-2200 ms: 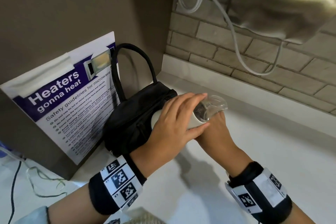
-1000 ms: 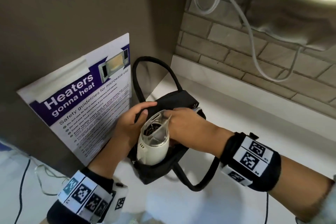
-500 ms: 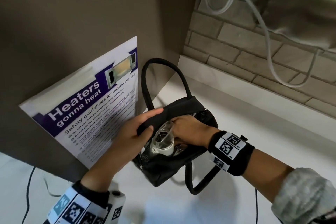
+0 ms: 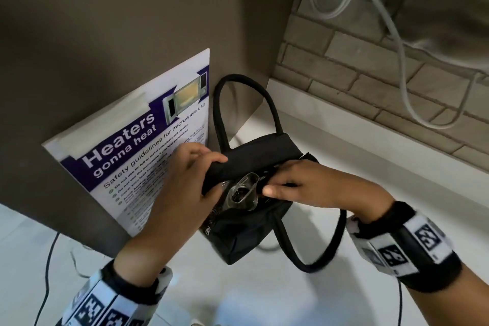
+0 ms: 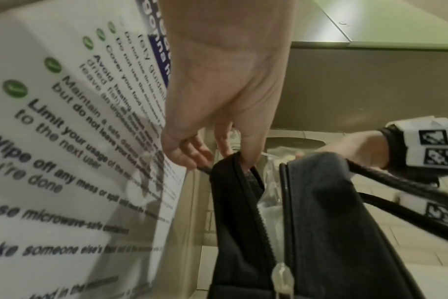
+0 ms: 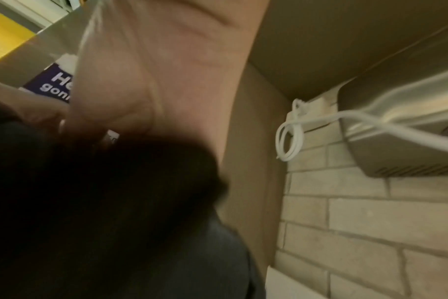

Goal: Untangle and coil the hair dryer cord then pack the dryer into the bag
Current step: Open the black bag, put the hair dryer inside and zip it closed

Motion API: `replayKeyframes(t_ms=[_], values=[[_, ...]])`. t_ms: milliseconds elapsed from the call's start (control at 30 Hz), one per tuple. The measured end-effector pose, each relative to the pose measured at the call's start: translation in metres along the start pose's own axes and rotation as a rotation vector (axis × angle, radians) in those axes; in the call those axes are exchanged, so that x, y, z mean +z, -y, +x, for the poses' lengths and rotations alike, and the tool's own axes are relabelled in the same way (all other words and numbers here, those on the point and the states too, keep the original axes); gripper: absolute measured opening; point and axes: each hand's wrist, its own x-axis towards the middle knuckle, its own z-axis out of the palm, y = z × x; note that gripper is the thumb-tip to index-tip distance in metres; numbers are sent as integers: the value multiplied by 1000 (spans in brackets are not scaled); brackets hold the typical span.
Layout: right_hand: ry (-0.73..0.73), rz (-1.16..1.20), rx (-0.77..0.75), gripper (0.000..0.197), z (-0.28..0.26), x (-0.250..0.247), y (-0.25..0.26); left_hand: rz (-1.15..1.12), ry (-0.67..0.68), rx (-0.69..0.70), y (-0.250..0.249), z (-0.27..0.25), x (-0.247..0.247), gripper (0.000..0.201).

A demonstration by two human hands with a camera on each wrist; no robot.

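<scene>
A black handbag (image 4: 246, 230) stands on the white counter (image 4: 383, 174) with its top unzipped. The hair dryer (image 4: 242, 192) sits inside it, and only the clear nozzle shows in the opening. Its cord is hidden. My left hand (image 4: 211, 172) pinches the far rim of the bag between thumb and fingers. My right hand (image 4: 272, 182) grips the near rim, fingers tucked into the opening beside the nozzle. In the left wrist view my left hand's fingers (image 5: 248, 153) hook over the bag (image 5: 325, 222) rim above the zip pull (image 5: 281, 273). The right wrist view is blurred, with the dark bag (image 6: 102, 212) covering my fingers.
A "Heaters gonna heat" poster (image 4: 137, 145) leans on the brown panel just left of the bag. Behind is a brick wall with a looped white cable (image 4: 397, 66) and a steel appliance (image 4: 449, 8). One bag handle (image 4: 317, 259) lies on the counter in front. A thin black wire (image 4: 47, 272) runs at lower left.
The dryer has sunk deeper into the bag until only its nozzle shows. My right hand has shifted from the dryer to the bag's near rim; the left keeps hold of the far rim.
</scene>
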Motion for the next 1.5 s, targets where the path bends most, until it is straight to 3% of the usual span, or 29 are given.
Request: replayKeyframes(t_ms=[100,233,400,467,533,600,733,800,900,1067,1233,1400,1500], values=[[143,-54,150,62,-15,-8,8,109,-8,-5,-12,3,1,27],[244,-113,267,76,-7,0,15,150,24,42,-28,6,4,22],[197,-152,247,45,-1,1,13,113,-35,157,-36,15,2,14],[87,-166,140,31,-2,-5,14,141,-29,182,-35,18,2,15],[-236,-105,-13,26,-6,-13,15,157,-35,190,-33,20,3,16],[-548,-31,-70,23,-12,-17,20,134,-52,188,-31,22,5,13],[-644,-176,23,37,-6,8,29,95,-83,172,-34,21,9,8],[-722,-95,67,36,-5,18,31,62,-101,161,-35,15,13,8],[-801,197,71,23,-8,23,37,-2,-105,64,-32,7,15,11],[-911,133,150,28,-5,41,36,56,-21,-160,-16,-9,6,21],[-952,140,175,25,-7,48,47,160,343,-460,-7,-20,-4,62],[-761,-56,178,27,-5,72,74,-42,539,-685,11,-29,16,51],[-778,-48,150,27,-6,77,79,-171,547,-703,16,-29,19,41]])
